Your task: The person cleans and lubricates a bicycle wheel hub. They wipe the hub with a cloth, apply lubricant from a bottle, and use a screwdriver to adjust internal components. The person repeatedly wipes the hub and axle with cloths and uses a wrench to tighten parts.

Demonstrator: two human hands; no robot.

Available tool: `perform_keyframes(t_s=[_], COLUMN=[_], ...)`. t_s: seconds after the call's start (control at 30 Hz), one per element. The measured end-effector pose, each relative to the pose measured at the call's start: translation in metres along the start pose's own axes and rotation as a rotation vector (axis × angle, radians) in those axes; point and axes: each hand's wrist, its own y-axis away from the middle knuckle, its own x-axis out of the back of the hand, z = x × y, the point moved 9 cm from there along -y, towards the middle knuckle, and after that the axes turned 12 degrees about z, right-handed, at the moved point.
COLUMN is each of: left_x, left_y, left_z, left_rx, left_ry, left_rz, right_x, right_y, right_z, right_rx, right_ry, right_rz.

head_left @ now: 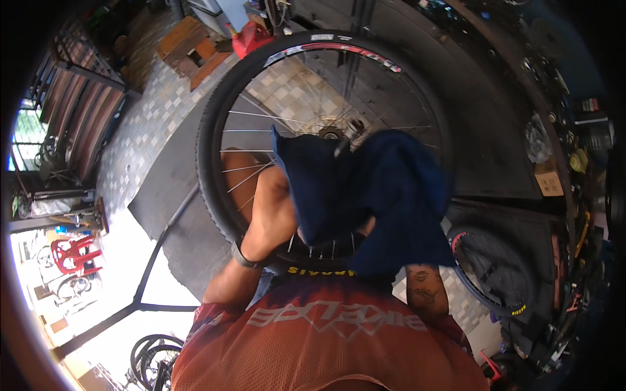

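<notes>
A large bicycle wheel (210,140) with a black tyre and thin spokes stands in front of me, its hub (331,133) near the middle. Over its lower half hangs a dark blue cloth (404,189), bunched and partly blurred. My left hand (274,207) is closed at the cloth's left edge, with its fingertips tucked out of sight behind the fabric. The cloth covers most of my right hand; a small patch of skin shows under its middle, and the tattooed right forearm (427,290) comes up below. How the right fingers are set is hidden.
Another bicycle wheel (492,270) lies at the lower right. A dark metal stand (150,274) reaches across the left side. Beyond the wheel are a red container (251,39) and a wooden stool (192,49). Cluttered shelving and a small cardboard box (549,180) line the right.
</notes>
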Motion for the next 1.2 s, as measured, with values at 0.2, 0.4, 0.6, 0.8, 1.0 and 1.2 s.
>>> perform_keyframes(t_s=[0.2, 0.4, 0.6, 0.8, 1.0, 1.2], left_x=[-0.046, -0.043, -0.055, -0.049, -0.063, -0.069], left_y=[0.015, 0.023, 0.043, 0.025, 0.045, 0.058], left_z=[0.037, -0.037, -0.064, -0.03, -0.065, -0.073], left_rx=[-0.64, 0.375, 0.678, 0.055, 0.764, 1.094], left_ry=[-0.598, 0.362, 0.709, -0.001, 0.788, 1.039], left_rz=[0.057, -0.12, 0.059, 0.042, 0.023, -0.048], right_x=[-0.055, -0.061, -0.061, -0.05, -0.029, -0.023], right_y=[-0.035, -0.048, -0.043, -0.036, -0.048, -0.051], right_z=[-0.046, -0.053, -0.059, -0.058, -0.041, -0.011], right_rx=[-0.029, 0.028, 0.017, 0.046, 0.132, -0.093], right_ry=[-0.163, -0.218, -0.143, -0.012, -0.029, -0.324], right_rz=[0.199, -0.05, -0.042, 0.185, 0.018, -0.062])
